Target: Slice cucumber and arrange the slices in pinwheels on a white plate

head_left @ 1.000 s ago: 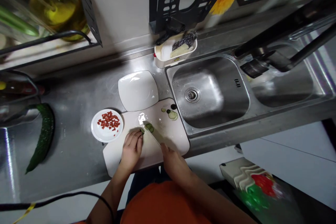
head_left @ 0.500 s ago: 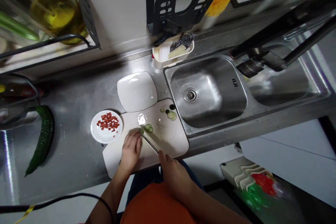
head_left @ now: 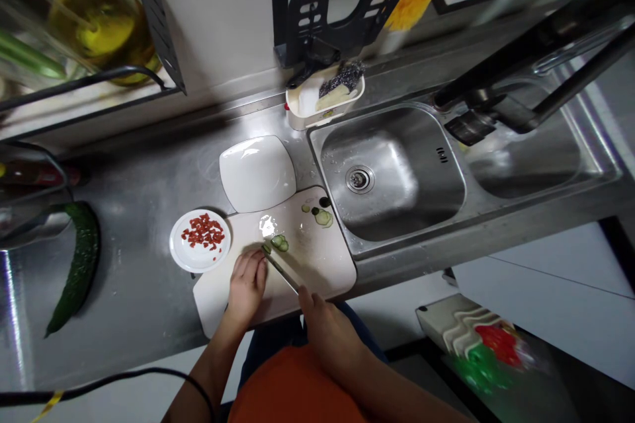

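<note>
Your left hand (head_left: 247, 277) has its fingers bent and close together, holding down a small, dark-green-skinned piece of cucumber (head_left: 266, 248) on the white, rounded rectangular cutting board (head_left: 325, 268). Only its end shows by the fingertips, so I cannot tell its long axis. Your right hand (head_left: 325, 320) is closed around the handle of a thin metal knife (head_left: 284, 273). From this hand the blade runs away from you and to the left, and its far end reaches the piece. Your left hand is therefore the nearer one. Whether the edge is already inside the flesh, I cannot tell. Pale green, round cucumber slices (head_left: 280, 242) lie just right of the piece.
</note>
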`<state>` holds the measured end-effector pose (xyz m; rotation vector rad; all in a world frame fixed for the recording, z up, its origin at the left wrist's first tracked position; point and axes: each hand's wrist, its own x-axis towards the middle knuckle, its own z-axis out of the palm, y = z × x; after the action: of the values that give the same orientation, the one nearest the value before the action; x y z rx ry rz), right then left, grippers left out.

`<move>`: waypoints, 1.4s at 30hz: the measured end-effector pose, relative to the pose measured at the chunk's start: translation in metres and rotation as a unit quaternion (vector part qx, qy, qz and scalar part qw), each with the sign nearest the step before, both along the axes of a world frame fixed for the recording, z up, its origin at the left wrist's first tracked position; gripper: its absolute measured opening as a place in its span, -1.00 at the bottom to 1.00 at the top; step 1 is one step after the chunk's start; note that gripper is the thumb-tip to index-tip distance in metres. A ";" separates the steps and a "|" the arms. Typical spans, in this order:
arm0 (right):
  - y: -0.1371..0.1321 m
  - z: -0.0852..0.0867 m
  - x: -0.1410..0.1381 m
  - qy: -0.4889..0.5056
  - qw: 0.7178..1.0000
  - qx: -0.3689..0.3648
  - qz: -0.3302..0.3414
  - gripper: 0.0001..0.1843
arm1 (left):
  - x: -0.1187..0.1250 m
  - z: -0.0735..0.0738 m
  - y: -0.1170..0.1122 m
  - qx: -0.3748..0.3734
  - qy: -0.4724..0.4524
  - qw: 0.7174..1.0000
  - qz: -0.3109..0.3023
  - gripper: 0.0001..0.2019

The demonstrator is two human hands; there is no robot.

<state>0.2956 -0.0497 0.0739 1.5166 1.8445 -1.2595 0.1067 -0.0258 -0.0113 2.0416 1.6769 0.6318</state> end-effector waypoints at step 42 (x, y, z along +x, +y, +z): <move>0.015 -0.011 -0.008 0.032 0.999 -0.012 -0.035 -0.53 | 0.002 0.001 0.002 -0.002 0.007 1.000 -0.003 -0.81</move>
<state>0.2873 -0.0349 0.0628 1.5578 1.8220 -1.3729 0.1088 -0.0239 -0.0098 2.0514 1.6781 0.6146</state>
